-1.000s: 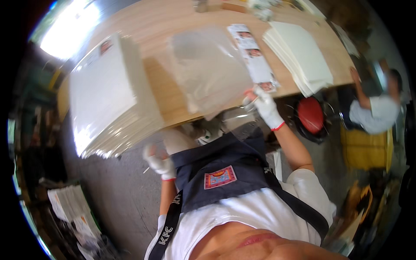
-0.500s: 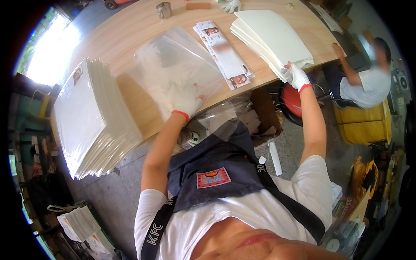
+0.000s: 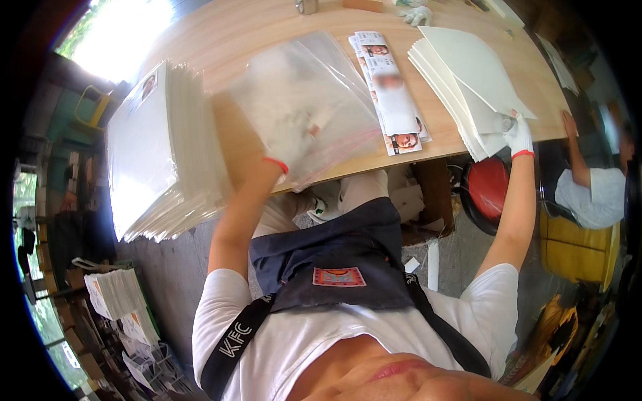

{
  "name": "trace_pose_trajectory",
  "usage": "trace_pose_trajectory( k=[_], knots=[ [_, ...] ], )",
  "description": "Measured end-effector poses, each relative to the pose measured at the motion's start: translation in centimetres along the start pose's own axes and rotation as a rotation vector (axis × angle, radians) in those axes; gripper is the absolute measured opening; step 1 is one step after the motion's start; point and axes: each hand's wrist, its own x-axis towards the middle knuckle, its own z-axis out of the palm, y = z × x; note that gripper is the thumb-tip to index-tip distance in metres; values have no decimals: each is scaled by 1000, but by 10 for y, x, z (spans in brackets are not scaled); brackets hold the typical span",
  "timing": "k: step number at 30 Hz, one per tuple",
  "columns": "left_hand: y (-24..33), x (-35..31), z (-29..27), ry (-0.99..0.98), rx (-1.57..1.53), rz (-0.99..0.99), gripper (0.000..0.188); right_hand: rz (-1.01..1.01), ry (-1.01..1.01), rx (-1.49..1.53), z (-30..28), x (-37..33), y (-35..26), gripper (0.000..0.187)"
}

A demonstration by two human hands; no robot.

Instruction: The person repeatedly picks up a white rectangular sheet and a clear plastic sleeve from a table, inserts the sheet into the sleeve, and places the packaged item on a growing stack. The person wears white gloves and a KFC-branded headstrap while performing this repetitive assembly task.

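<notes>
My left hand (image 3: 289, 142), in a white glove with a red cuff, lies at the near edge of a pile of clear plastic bags (image 3: 334, 100). Its fingers look stretched out with the thumb apart, though hazy against the film; whether they are inside the top bag I cannot tell. My right hand (image 3: 518, 136), gloved alike with bare fingertips, pinches the near right corner of a white board sheet (image 3: 461, 67). This sheet is turned askew on a stack of white boards (image 3: 447, 100). Between the two piles lie printed paper strips with portraits (image 3: 394, 93).
A tall stack of bagged white sheets (image 3: 144, 154) stands at the table's left end. A spare glove (image 3: 416, 15) and a metal cup (image 3: 307, 6) lie at the far side. A red stool (image 3: 487, 187) is under the right edge; another person (image 3: 592, 190) sits at the right.
My right hand has raised and turned the top white board sheet away from its stack. My left hand remains at the plastic bags. The whole view has shifted.
</notes>
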Motion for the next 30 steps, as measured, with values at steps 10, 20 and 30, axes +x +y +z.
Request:
trace_pose_trajectory(
  k=[10,20,30],
  knots=[
    [-8,-53,-13,-62,31,-93,21,-47,-252,102,73,-195,18,43],
    [-26,-57,-4,-63,-50,-126,27,443,-552,34,69,-319,84,47],
    [-46,-68,-9,157,-339,-238,20,341,-406,175,56,-321,161,42]
  ],
)
